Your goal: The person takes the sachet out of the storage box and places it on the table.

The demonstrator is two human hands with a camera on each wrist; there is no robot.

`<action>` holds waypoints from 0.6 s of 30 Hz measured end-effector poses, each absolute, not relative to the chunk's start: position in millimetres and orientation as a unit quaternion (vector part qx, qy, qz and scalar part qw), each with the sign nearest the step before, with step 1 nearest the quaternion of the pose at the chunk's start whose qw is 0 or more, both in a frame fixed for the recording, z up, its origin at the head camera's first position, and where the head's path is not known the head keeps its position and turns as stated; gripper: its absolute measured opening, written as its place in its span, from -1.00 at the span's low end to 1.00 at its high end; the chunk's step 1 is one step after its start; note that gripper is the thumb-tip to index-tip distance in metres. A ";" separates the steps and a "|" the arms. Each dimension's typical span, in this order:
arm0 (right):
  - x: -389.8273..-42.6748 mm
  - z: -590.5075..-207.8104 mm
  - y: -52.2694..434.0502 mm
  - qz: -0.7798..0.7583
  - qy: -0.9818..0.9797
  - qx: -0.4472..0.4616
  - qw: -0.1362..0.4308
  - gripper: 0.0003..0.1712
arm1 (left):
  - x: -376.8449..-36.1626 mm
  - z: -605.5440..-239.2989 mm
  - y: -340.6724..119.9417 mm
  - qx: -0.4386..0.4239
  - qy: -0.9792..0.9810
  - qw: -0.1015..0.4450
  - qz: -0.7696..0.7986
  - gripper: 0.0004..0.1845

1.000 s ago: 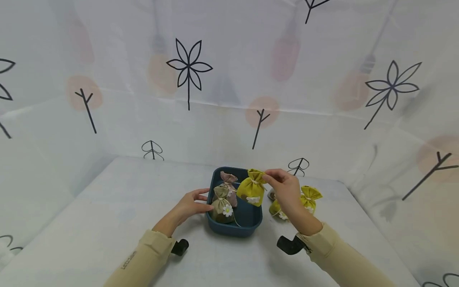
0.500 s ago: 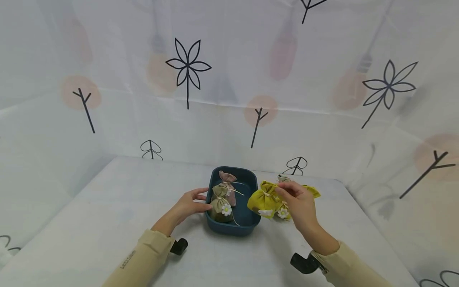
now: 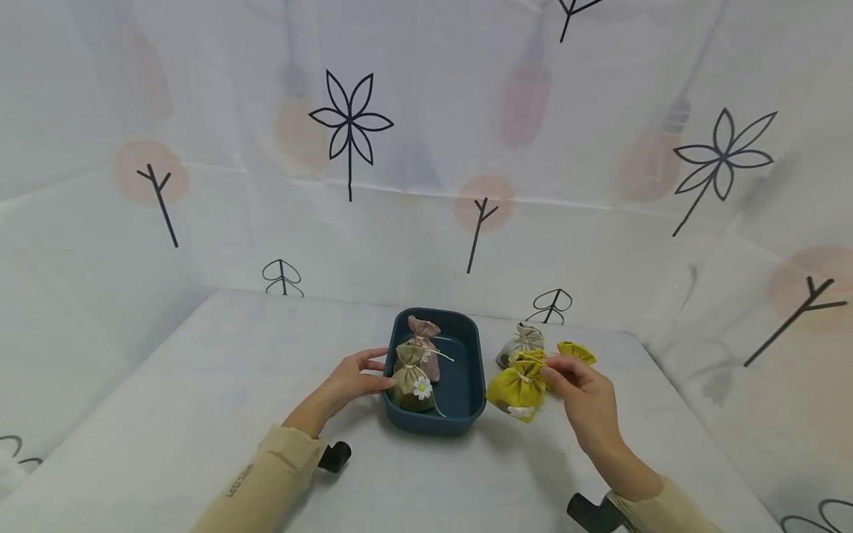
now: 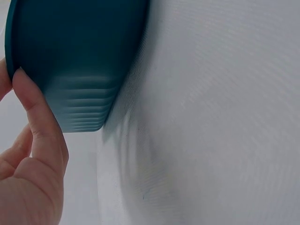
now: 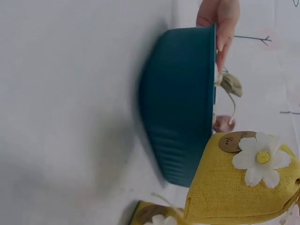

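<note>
My left hand [image 3: 353, 379] holds the left rim of a dark blue plastic tub [image 3: 433, 425], its thumb at the rim in the left wrist view. Inside the tub, on the left, sit an olive-green drawstring pouch [image 3: 405, 389] with a white daisy and a pink pouch [image 3: 426, 337] behind it. Between thumb and fingertips, my right hand [image 3: 591, 407] pinches the gathered neck of a yellow drawstring pouch [image 3: 513, 389]. This pouch hangs just right of the tub; a white flower and brown tag show on it in the right wrist view.
Behind the held pouch, a grey-green pouch [image 3: 522, 342] stands on the white table [image 3: 220, 414]. Another yellow pouch [image 3: 577, 351] is there too, partly hidden by the right hand. A printed white cloth [image 3: 413, 237] hangs around the table's back and sides.
My right hand has carried the yellow pouch from over the tub's right side to the right and lower, outside the tub. The left hand stays at the rim.
</note>
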State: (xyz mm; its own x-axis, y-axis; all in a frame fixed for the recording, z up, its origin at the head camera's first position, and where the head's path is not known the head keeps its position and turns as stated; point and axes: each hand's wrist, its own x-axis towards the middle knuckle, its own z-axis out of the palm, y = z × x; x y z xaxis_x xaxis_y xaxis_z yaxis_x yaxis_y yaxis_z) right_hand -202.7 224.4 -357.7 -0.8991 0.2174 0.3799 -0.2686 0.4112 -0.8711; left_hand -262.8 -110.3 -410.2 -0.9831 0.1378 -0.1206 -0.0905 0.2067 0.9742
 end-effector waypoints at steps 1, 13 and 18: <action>-201.8 -358.5 226.5 0.540 -0.811 0.013 0.226 -0.81 | -262.7 -409.9 -110.2 0.014 0.771 0.091 0.630 -0.24; -205.9 -391.4 272.3 0.546 -0.799 0.017 0.252 -0.78 | -263.7 -408.5 -108.9 0.012 0.772 0.089 0.629 -0.24; -221.2 -417.4 301.4 0.554 -0.793 0.011 0.253 -0.74 | -263.2 -408.7 -109.4 0.012 0.771 0.092 0.630 -0.24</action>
State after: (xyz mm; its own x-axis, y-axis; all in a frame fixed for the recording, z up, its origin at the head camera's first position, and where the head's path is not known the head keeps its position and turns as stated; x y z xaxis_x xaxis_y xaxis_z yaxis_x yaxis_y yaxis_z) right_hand -221.2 301.4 -417.4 -0.8720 0.2634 0.4126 -0.2970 0.3851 -0.8738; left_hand -263.2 -109.4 -408.7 -0.9828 0.1348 -0.1261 -0.0966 0.2070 0.9736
